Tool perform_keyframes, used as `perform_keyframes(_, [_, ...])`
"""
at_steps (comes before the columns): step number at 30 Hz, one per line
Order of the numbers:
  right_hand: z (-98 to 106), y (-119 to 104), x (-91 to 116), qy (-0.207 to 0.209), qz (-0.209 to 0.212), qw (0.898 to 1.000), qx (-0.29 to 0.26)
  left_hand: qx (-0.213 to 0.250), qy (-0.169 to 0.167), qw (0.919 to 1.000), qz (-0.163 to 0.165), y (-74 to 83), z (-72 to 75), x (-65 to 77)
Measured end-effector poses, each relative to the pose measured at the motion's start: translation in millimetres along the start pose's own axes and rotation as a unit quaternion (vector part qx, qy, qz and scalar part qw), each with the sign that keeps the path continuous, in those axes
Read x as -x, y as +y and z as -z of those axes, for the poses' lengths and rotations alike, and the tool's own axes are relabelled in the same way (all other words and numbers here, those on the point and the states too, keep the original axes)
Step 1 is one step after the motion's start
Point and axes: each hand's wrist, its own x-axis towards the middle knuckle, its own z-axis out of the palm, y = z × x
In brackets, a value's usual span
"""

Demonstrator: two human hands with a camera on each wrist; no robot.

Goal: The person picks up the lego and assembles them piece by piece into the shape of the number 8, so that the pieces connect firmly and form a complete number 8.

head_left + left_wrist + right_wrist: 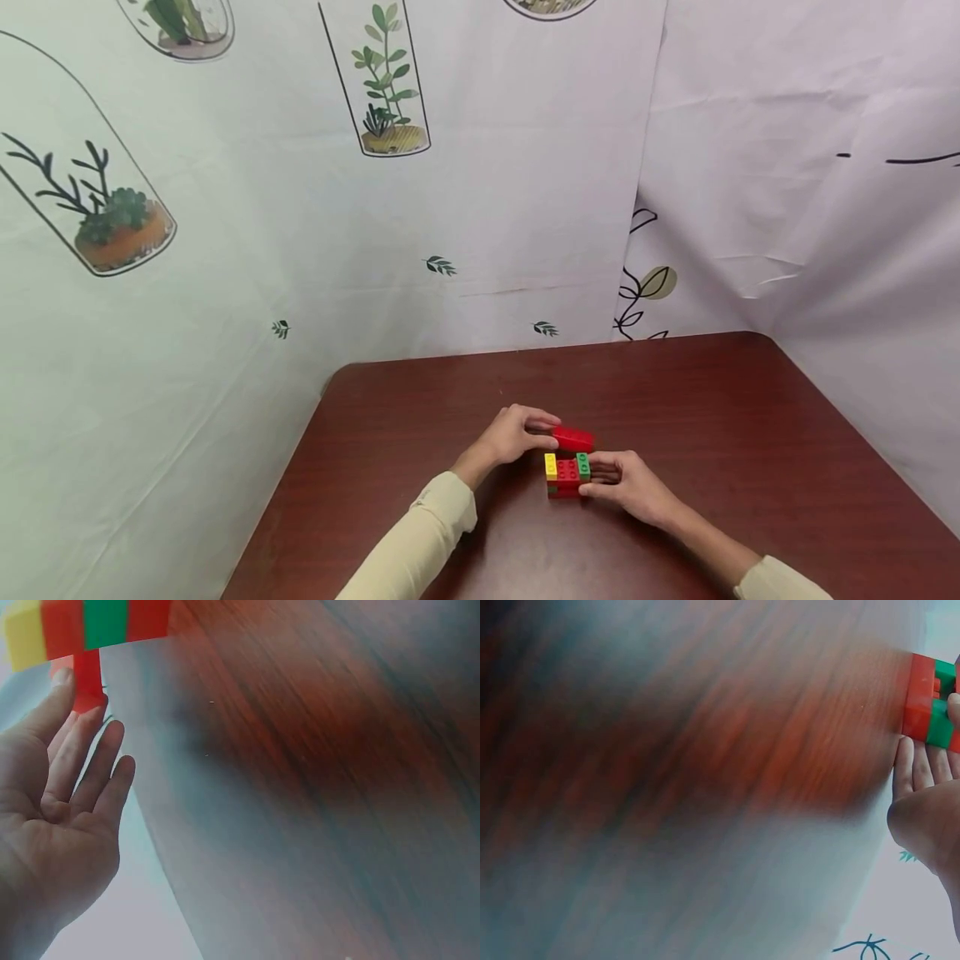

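A small block of stacked toy building bricks (567, 477) sits on the table, with yellow and green bricks on top and red studs showing between them. My right hand (636, 490) grips this stack from its right side, thumb at the near face and fingers behind. Just beyond it, a separate red toy brick (573, 439) has its left end between the thumb and fingers of my left hand (512, 435). In the left wrist view, the thumb and forefinger pinch that red brick (88, 684), while the other fingers extend loosely. The right wrist view shows only part of the stack (918, 697).
The dark red-brown wooden table (675, 400) extends around both hands. A white cloth (510, 217) printed with plants hangs behind the table and along its sides.
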Motion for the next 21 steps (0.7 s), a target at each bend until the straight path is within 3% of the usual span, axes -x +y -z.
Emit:
perform_keyframes(10, [-0.3, -1.5, 0.0, 0.005, -0.007, 1.0, 0.0, 0.029, 0.016, 0.9993, 0.015, 15.2, 11.9, 22.9])
perform_keyframes(21, [-0.5, 0.0, 0.0, 0.008, 0.007, 1.0, 0.015, 0.037, 0.031, 0.9988, 0.007, 27.7, 9.2, 44.9])
